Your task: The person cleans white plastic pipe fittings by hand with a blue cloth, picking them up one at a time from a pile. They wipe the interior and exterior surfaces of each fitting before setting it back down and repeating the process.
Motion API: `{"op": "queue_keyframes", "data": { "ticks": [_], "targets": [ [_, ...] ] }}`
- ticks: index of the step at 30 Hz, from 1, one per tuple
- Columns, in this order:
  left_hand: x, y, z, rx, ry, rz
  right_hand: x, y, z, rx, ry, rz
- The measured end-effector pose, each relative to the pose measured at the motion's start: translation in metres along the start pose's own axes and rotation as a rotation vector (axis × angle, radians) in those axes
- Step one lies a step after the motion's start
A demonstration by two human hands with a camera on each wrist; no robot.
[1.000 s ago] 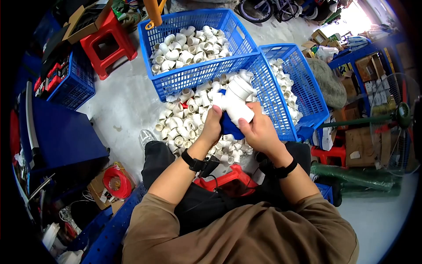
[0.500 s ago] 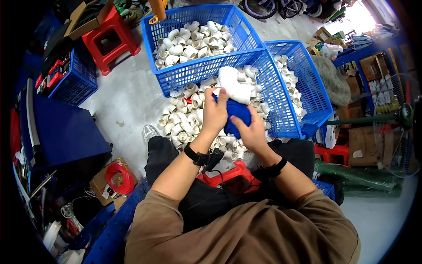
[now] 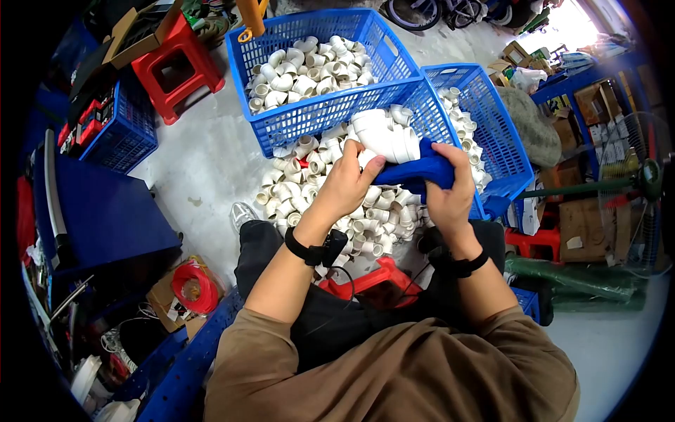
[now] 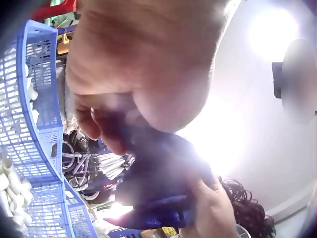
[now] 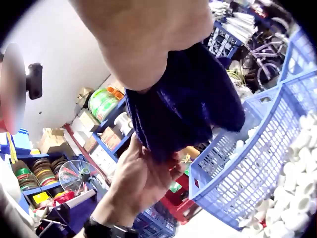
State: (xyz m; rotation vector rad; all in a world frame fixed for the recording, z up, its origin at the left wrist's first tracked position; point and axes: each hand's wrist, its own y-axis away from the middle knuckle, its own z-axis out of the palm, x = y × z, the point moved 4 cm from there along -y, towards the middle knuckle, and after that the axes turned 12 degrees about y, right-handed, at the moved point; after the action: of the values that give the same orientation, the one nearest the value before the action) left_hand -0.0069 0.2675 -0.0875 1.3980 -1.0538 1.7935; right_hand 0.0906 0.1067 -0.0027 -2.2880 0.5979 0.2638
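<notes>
A large white branched pipe fitting [image 3: 380, 133] is held up in front of the person, over a heap of smaller fittings. My left hand [image 3: 344, 186] grips its near left end, with the thumb pointing right along a blue cloth [image 3: 418, 171]. At the fitting's right end my right hand [image 3: 451, 193] pinches the cloth between thumb and fingers. The cloth stretches between both hands along the near side of the fitting. In the left wrist view the dark cloth [image 4: 158, 173] hangs below the blurred left hand. The right wrist view shows the cloth [image 5: 183, 104] hiding the fitting.
A blue crate [image 3: 323, 116] of white elbows stands ahead, another blue crate [image 3: 503, 144] to its right. Loose white fittings [image 3: 299, 193] lie heaped on the floor nearer the person. A red stool [image 3: 383, 281] sits between the knees; a fan [image 3: 643, 183] stands far right.
The fitting has turned in the hands. My right hand has moved right and up, drawing the bunched blue cloth out to the fitting's right end, while the left hand keeps hold at the left.
</notes>
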Motion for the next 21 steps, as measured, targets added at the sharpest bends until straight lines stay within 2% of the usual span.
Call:
{"op": "queue_keyframes", "data": {
  "ticks": [1,2,3,4,5,7,9,10,11,13,14,15,18,19,21],
  "targets": [
    [0.002,0.002,-0.002,-0.002,0.0,-0.002,0.001,-0.002,-0.003,-0.036,-0.045,0.056],
    [0.006,0.004,-0.002,-0.08,0.133,-0.005,0.006,0.004,0.001,-0.071,-0.195,0.189],
    [0.009,0.005,0.001,-0.159,0.267,-0.005,0.001,0.003,0.002,-0.069,-0.191,0.188],
    [0.008,0.007,0.015,-0.188,0.382,0.044,-0.002,0.001,0.006,-0.078,-0.342,0.296],
    [-0.003,0.013,0.023,-0.21,0.384,0.032,-0.005,0.002,0.01,-0.087,-0.494,0.404],
    [0.008,0.017,0.029,-0.11,0.363,0.102,-0.009,0.003,0.013,-0.094,-0.539,0.412],
    [0.006,0.016,0.014,-0.266,0.27,-0.04,-0.015,0.0,0.013,-0.12,-0.689,0.496],
    [0.013,0.013,0.011,-0.271,0.271,0.031,-0.007,0.0,0.011,-0.141,-0.686,0.433],
    [0.009,0.011,0.008,-0.272,0.269,0.028,-0.001,-0.002,0.004,-0.157,-0.685,0.377],
    [-0.001,0.01,0.004,-0.419,0.349,-0.004,0.0,-0.015,-0.012,-0.214,-0.598,0.24],
    [-0.004,0.012,0.003,-0.521,0.382,-0.064,0.002,-0.022,-0.021,-0.219,-0.554,0.222],
    [-0.012,0.012,0.003,-0.584,0.305,-0.148,-0.003,-0.029,-0.03,-0.227,-0.385,0.182],
    [0.003,0.016,0.016,-0.518,-0.091,-0.061,-0.032,-0.049,-0.038,-0.388,-0.033,-0.104],
    [0.009,0.016,0.023,-0.387,0.001,0.141,-0.047,-0.046,-0.035,-0.456,0.154,-0.127],
    [0.007,0.018,0.024,-0.365,0.042,-0.049,-0.052,-0.045,-0.033,-0.48,0.212,-0.095]
  ]
}}
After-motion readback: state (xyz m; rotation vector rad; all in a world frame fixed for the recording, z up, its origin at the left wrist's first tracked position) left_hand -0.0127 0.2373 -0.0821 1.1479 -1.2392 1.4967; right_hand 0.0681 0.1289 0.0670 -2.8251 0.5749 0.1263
